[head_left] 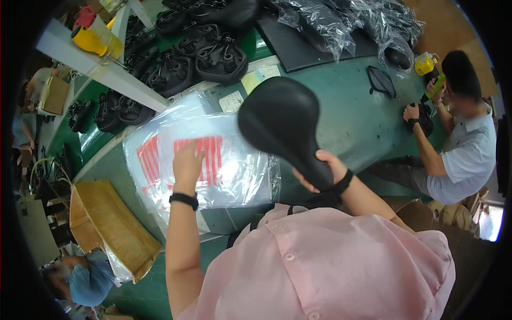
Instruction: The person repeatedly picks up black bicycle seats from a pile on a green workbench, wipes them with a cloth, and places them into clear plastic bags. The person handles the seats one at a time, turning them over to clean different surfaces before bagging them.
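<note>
our right hand clamps one black, pear-shaped saddle; our left hand, thumb spread, is over one pile of red-printed clear plastic bags.

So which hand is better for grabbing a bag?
Probably the left hand: it's at the bags, while the right hand is busy gripping the seat.

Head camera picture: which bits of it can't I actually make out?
In the head view:
- Underside of the black saddle: hidden by its own top.
- Part of the right hand: hidden behind the saddle's narrow end.
- Whether the left hand pinches the clear plastic bags or only rests there: its fingers are too unclear.
- Exact shapes under the crinkled plastic wrap: masked by folds and glare.
</note>
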Motion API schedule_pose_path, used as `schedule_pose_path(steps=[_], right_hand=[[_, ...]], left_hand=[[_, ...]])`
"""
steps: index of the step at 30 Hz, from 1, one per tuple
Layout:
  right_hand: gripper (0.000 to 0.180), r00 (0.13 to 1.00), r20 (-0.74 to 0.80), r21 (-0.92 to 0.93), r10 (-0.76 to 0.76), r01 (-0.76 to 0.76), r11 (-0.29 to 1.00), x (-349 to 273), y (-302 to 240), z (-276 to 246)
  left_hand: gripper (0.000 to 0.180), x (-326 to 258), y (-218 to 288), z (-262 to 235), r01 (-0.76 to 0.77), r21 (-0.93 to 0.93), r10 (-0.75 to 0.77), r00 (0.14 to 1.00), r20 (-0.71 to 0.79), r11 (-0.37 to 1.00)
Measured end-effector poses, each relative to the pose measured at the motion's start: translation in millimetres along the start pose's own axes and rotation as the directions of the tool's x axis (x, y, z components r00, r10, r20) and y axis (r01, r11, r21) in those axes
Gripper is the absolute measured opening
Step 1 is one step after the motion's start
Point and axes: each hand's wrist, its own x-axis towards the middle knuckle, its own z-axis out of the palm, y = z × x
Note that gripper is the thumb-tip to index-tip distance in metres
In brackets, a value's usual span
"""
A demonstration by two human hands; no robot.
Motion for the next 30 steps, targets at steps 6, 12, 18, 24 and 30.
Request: schedule_pose_path(steps=[6, 12, 18, 24, 30], right_hand=[[0.073, 0.594, -0.337, -0.885, -0.73, -0.464, 0.032, -15.3, -49.2, -31.9], [0.088, 0.612, -0.423, -0.846, -0.669, -0.53, 0.05, -4.6, -18.0, -67.6], [0.065, 0.802, -0.559, -0.466, -0.212, -0.092, 0.88, 8.4, -10.1, -98.5], [0.046, 0.871, -0.466, -0.289, -0.154, 0.014, 0.957, 30.6, 2.5, -55.2], [0.042, 0.991, -0.121, -0.172, -0.058, 0.037, 0.984, 107.4, 43.8, 3.7]], left_hand=[[0.047, -49.0, 113.3, 72.8, -0.159, -0.137, 0.159, 0.987, -0.007, 0.978], [0.02, -22.2, 74.4, 124.0, -0.137, -0.214, 0.151, 0.987, 0.052, 0.967], [0.022, -19.5, 72.3, 98.7, 0.378, -0.788, -0.107, 0.921, 0.375, 0.487], [0.021, -31.8, 59.3, 85.2, 0.313, -0.815, -0.053, 0.942, 0.33, 0.487], [0.019, -33.2, 83.6, 61.1, 0.203, -0.659, -0.045, 0.967, 0.249, 0.725]])
